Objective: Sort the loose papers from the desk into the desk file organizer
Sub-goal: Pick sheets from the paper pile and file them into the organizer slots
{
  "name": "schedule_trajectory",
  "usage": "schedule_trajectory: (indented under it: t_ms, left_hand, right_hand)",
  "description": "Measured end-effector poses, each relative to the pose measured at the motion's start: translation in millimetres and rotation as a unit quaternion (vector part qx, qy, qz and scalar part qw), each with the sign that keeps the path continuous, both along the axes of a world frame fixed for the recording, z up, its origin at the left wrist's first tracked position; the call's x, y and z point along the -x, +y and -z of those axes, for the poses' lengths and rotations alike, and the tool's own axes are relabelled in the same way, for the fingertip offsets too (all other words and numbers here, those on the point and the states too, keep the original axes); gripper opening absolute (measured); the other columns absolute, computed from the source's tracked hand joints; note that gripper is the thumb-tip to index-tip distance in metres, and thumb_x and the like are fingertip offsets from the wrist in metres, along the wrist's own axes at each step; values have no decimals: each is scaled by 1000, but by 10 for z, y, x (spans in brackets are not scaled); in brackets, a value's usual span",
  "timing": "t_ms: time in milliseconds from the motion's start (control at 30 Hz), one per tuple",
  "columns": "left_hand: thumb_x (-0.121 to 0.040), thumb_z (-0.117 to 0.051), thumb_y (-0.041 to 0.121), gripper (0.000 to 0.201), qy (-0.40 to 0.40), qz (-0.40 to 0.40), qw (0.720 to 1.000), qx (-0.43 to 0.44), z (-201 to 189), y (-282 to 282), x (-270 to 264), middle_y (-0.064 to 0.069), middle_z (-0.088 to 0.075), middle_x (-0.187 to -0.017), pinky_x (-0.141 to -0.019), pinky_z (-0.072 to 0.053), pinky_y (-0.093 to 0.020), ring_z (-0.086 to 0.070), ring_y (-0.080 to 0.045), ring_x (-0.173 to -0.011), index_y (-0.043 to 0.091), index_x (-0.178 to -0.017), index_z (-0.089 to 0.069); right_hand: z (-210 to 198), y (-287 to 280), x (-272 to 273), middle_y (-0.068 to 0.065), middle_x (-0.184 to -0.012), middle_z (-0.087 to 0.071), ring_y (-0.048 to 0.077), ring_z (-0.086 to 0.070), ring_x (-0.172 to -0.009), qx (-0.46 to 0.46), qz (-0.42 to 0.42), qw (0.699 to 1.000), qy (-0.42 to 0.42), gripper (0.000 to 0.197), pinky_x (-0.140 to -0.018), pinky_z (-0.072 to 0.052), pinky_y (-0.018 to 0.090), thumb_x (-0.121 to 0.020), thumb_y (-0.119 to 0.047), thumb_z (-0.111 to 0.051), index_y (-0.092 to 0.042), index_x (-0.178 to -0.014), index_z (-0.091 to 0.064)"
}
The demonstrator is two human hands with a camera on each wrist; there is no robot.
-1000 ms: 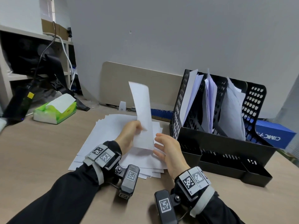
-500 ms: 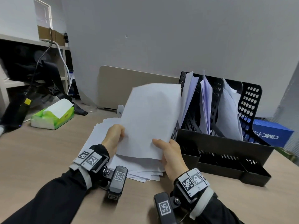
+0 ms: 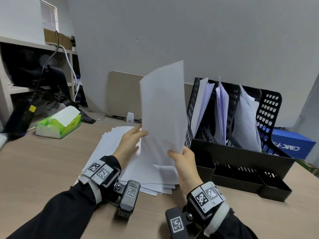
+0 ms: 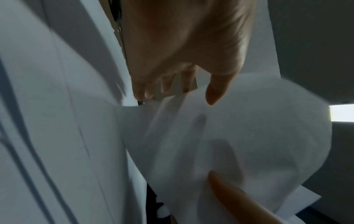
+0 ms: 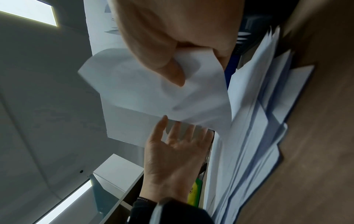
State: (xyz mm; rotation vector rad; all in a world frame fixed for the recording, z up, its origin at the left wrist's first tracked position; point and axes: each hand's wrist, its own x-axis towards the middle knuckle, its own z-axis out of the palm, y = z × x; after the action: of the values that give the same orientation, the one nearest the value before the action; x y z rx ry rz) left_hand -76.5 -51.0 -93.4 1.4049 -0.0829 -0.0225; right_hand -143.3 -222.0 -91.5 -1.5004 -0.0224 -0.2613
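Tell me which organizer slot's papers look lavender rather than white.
The middle slot of the desk file organizer: its lavender sheets stand between the white papers in the left slot and the greyish-white papers in the right slot.

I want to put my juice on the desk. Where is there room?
Bare desk lies between the tissue box and the paper pile, and near the front of the organizer. The middle, around the pile and both hands, is crowded.
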Motion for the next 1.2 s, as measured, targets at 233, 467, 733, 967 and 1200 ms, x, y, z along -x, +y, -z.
schedule_trajectory:
  t_ms: [233,467,733,967,1200]
  left_hand:
    - [-103,-39,41,36,-25,81,996,38,-56,-129,106,12,-70,-118,-85,-44,-31,-61,-13,-98,28,-109,-72]
    - [-95,-51,50,29,-16,50,998,47,-37,-72,92,5,-73,-111,-93,-48,-42,-67,-21,-103,30,-108,-68]
    - [-100,-47,48,35,-10,-5,998,69,-73,-98,73,0,-73,-96,-94,-48,-40,-66,-19,-90,21,-102,-69]
    - [-101,-48,45,36,-28,-14,996,82,-262,-250,8,-4,-74,-109,-103,-49,-47,-65,-24,-110,16,-102,-69]
    - [-106,-34,41,51,-85,38,989,118,-693,-821,-67,0,-75,-114,-106,-46,-45,-61,-24,-119,14,-95,-76]
  right_hand:
    - [-6,57,44,10,-101,-73,16,-67,-92,104,-101,989,18,18,-80,-53,26,-86,3,-67,-12,-93,-73]
    - [25,67,11,9,-106,-73,27,-67,-103,89,-73,993,25,14,-89,-55,35,-91,-8,-64,-16,-96,-73]
    - [-136,2,28,-2,-107,-73,19,-68,-100,-67,18,997,-28,18,-79,-61,37,-98,-10,-58,-24,-105,-66]
    - [-653,-74,-111,-9,-91,-72,10,-71,-85,-117,64,985,-112,16,-77,-61,36,-96,-6,-59,-22,-99,-64]
    - [-1187,-371,-285,-18,-87,-74,2,-70,-87,-144,68,967,-201,21,-71,-60,29,-97,-7,-57,-25,-99,-67]
